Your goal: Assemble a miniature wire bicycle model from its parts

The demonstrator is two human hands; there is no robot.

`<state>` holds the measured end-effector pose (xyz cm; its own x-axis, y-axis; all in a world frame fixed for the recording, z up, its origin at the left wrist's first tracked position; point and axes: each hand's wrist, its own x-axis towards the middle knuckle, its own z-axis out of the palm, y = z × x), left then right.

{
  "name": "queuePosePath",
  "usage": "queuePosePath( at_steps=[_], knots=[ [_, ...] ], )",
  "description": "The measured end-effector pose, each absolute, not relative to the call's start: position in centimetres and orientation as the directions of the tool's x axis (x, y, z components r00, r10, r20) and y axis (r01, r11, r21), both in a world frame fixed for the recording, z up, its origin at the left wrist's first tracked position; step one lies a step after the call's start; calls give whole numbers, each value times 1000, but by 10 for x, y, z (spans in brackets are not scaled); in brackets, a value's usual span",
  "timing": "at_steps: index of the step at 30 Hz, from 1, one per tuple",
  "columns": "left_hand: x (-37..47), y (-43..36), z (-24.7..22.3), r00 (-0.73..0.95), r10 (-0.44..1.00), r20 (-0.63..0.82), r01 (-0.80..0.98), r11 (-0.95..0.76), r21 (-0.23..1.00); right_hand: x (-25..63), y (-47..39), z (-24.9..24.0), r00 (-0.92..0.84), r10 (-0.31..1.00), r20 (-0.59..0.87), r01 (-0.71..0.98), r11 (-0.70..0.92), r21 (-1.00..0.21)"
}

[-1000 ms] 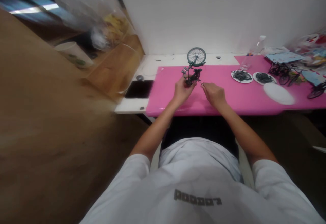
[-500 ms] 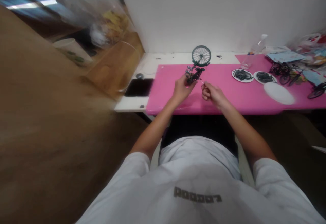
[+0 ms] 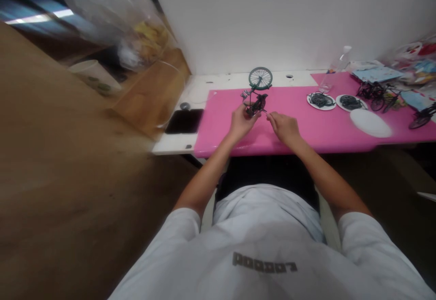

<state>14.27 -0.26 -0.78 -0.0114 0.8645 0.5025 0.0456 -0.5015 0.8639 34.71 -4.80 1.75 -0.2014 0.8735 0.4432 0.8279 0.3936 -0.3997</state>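
Note:
A small dark model bicycle [image 3: 258, 102] is gripped at its near end by my left hand [image 3: 242, 120], above the pink mat. Its spoked wheel [image 3: 260, 78] with a green rim points away from me, toward the wall. My right hand [image 3: 283, 125] is closed just to the right of the bicycle, thumb and finger pinched on a thin, small piece that reaches toward the frame. What kind of piece it is, I cannot make out. My left fingers partly hide the bicycle's near end.
The pink mat [image 3: 225, 132] covers most of the white table. On the right are two plates of dark parts [image 3: 320, 100], a white plate [image 3: 370, 123], several model bicycles [image 3: 378, 94] and a clear bottle [image 3: 335, 70]. A black phone-like slab [image 3: 184, 121] lies left.
The bicycle has tilted and shifted slightly left and toward me in my left hand. My right hand has turned over, its back now facing up, still pinching beside the frame.

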Motion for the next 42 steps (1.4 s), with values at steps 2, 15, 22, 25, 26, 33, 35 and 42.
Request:
queuePosePath(
  at_steps=[2, 15, 22, 25, 26, 33, 35, 42],
  knots=[
    [143, -2, -10, -23, 872, 490, 39, -489, 872, 345, -49, 16, -179, 884, 432, 745, 408, -527],
    [139, -7, 2, 129, 958, 255, -134, -238, 962, 336, -56, 28, -87, 930, 357, 392, 361, -846],
    [119, -11, 16, 314, 920, 234, -116, -207, 971, 352, -47, 41, 12, 875, 483, 288, 460, -840],
    [113, -14, 22, 397, 885, 243, -111, -217, 970, 358, -44, 46, 11, 890, 455, 242, 439, -865],
    [111, -16, 24, 419, 872, 253, -111, -227, 968, 360, -44, 48, 12, 898, 441, 232, 426, -874],
    [106, -24, 38, 494, 816, 300, -135, -268, 954, 356, -51, 54, 26, 922, 386, 241, 369, -898],
    [106, -26, 41, 504, 809, 302, -144, -267, 953, 352, -55, 55, -7, 921, 389, 248, 378, -892],
    [103, -35, 53, 576, 763, 292, -64, -314, 947, 349, -60, 59, -62, 893, 445, 228, 447, -865]
  ],
)
